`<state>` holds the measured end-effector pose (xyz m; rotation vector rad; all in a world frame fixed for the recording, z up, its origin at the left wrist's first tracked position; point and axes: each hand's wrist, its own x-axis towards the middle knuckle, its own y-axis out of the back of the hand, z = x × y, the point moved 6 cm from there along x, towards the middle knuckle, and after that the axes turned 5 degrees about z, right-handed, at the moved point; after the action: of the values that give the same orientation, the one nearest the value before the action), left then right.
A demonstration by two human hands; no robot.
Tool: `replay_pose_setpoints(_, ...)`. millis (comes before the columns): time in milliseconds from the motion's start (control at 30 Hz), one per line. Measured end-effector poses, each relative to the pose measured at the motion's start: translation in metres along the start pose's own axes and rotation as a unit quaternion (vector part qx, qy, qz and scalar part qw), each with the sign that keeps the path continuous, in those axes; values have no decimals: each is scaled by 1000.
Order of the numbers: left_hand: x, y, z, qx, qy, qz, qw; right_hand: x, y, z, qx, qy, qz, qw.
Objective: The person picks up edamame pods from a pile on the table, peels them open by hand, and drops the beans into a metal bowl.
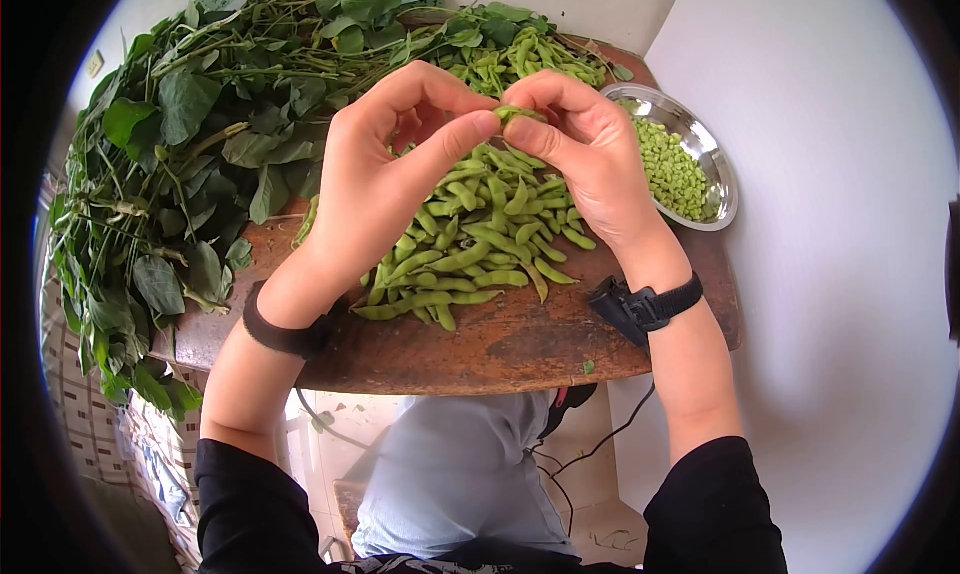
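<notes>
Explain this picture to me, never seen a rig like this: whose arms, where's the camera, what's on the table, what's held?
There is no machine here: these are a person's own two bare hands. The single picture comes from a camera worn on the head, looking forward and down, hence the round, bent edges.

The left hand and right hand meet above the table, pinching one green pod between thumbs and fingers. Each wrist wears a black band.

Below them lies a pile of green pods. Leafy stalks cover the table's left side and hang over its edge. On the right, a shiny metal bowl holds shelled green beans.
</notes>
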<state>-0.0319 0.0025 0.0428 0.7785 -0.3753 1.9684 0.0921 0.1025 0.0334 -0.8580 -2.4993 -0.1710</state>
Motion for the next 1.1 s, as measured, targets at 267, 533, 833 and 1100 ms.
replay_pose_setpoints(267, -1, -3, -6, -85, 118, -35, 989, -1, -3, -1, 4, -3, -7, 1000)
replay_pose_setpoints(533, 1, 0, -12, -89, 123, -34, 988, -4, -7, 0, -30, -36, -30, 998)
replay_pose_setpoints(833, -1, 1, -23, 16, 146, -27, 989, -1, -4, 1, -180, 75, 33, 980)
replay_pose_setpoints(1100, -1, 1, -25, 2, 157, -32, 987, 1, -3, 0, -220, 94, 27, 971)
